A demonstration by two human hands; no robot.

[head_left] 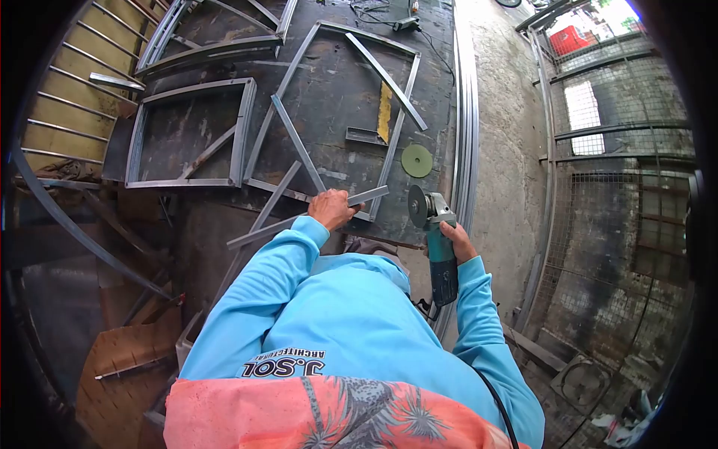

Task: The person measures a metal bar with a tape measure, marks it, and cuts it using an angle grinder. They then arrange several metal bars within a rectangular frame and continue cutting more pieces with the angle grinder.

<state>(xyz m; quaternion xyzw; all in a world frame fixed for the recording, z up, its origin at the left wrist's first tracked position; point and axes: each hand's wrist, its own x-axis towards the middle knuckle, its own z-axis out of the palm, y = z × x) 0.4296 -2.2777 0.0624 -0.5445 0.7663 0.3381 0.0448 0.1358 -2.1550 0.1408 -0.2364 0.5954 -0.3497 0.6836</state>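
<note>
My right hand [458,241] is wrapped round the body of a teal angle grinder [443,262], whose disc [419,206] points up and away from me. Fingers closed, my left hand [333,209] grips a grey metal bar [372,195] near the front edge of the dark worktable [329,90]. That bar runs out on both sides of the hand. Just beyond it lies a rectangular metal frame [267,123], with a loose bar [298,144] slanting across it. A green round disc [416,160] rests on the table, ahead of the grinder.
Another metal frame [190,90] lies at the left of the table. Inside the nearer frame are a yellow strip [384,112] and a loose bar [387,81]. Long metal profiles [466,105] run along the table's right side. Wire mesh panels [621,217] stand at the right.
</note>
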